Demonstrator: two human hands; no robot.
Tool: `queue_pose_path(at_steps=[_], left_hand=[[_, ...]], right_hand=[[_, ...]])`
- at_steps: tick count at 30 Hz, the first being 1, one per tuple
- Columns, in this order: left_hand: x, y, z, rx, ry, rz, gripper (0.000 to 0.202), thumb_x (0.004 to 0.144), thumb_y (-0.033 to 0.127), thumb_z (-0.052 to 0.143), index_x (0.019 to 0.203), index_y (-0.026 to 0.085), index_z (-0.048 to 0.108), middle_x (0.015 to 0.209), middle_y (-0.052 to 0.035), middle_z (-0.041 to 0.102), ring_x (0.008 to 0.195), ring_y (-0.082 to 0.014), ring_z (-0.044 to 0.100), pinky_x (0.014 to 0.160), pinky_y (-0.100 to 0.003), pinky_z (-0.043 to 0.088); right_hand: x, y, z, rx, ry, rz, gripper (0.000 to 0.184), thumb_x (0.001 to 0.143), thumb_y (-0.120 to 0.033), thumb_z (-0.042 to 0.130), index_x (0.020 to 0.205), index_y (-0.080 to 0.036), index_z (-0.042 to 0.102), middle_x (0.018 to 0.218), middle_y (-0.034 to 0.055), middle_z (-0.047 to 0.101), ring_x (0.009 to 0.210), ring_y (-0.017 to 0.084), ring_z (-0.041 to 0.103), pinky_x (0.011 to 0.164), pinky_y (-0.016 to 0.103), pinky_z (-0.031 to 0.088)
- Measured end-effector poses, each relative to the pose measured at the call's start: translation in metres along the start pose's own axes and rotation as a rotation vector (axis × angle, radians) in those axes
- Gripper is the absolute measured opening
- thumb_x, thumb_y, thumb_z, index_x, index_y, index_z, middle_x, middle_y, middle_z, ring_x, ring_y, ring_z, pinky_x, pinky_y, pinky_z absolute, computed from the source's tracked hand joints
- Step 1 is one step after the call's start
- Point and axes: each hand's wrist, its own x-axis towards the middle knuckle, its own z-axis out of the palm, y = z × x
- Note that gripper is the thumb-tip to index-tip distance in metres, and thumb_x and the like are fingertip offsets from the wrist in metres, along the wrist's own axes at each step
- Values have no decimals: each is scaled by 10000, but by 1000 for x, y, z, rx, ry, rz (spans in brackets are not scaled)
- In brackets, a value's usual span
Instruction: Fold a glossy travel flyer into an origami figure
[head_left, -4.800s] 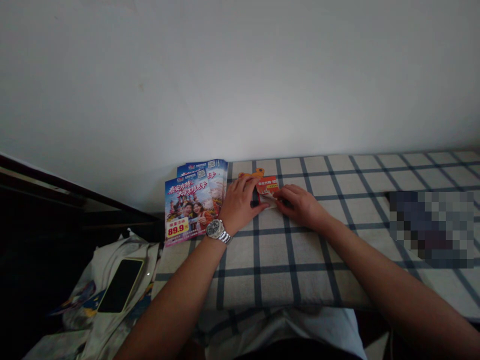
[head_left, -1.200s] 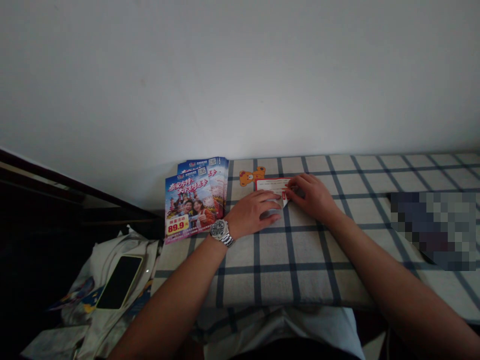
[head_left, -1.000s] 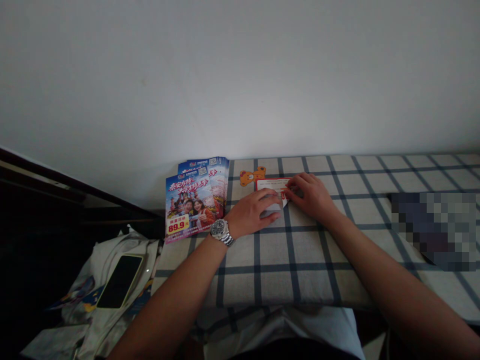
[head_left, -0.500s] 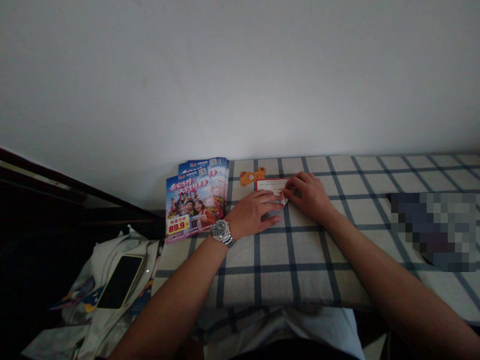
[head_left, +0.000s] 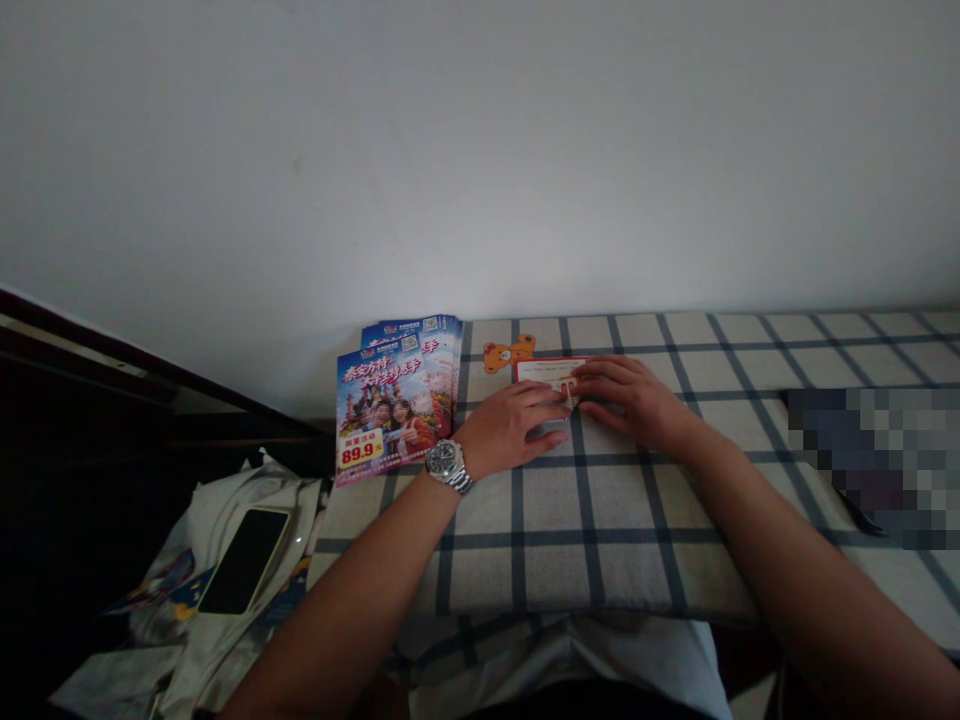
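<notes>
A small white paper with a red border [head_left: 541,373] lies on the checked cloth [head_left: 600,520] near the wall. My left hand [head_left: 510,425], a watch on its wrist, lies flat on the paper's near left part with fingers stretched out. My right hand [head_left: 634,400] presses down on the paper's right part, fingers flat and close together. A stack of colourful leaflets [head_left: 390,405] lies just left of my left hand. An orange bear-shaped cutout [head_left: 508,352] sits behind the paper by the wall.
A dark phone [head_left: 244,560] rests on crumpled white fabric at the lower left, below the cloth's edge. A blurred dark object [head_left: 870,460] lies on the cloth at the right. The white wall runs right behind the cloth.
Earlier the paper showed a red face between my hands; now its white side shows. Within the last second my right fingers have flattened onto its right part. My left hand has stayed put.
</notes>
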Motion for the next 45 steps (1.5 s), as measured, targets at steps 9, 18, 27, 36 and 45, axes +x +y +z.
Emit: queue_pose_path(at_steps=[9,18,27,36,45], left_hand=[[-1,-2,1,-31,5,2,298,1018,349,610,1285,258,706,1405,-69,647,1351,-241,561,1164,-469,486],[-4,1,-1,-1,-14,-49,342,998,389,640,1305,261,719,1475,-106,537,1319,-265,573,1151,-470,499],[-7,-3,-4,56,3,-53,345,983,424,661,1308,329,725,1473,-90,538,1387,-292,489,1222,-549,384],[-8,-10,-4,70,-22,-38,369,988,441,652,1343,347,691,1514,-74,518,1424,-291,473,1262,-582,304],[-8,-7,-3,90,-8,-21,405,981,483,647,1356,336,685,1531,-87,487,1430,-302,453,1248,-569,329]], right_hand=[[-1,3,2,96,-49,-42,378,986,-332,638,1362,-319,671,1372,70,706,1310,310,630,1178,608,434],[-2,2,1,83,-77,-44,384,1000,-343,619,1380,-302,659,1413,71,681,1343,309,601,1183,592,425],[-2,3,3,63,-72,-46,379,1004,-332,611,1380,-300,655,1430,61,671,1353,305,589,1190,581,415],[-2,3,2,35,-101,-45,373,1021,-324,584,1387,-274,635,1445,60,662,1374,310,561,1191,590,409],[-2,4,3,25,-95,-40,353,1016,-324,596,1364,-286,643,1436,46,669,1368,311,563,1174,587,428]])
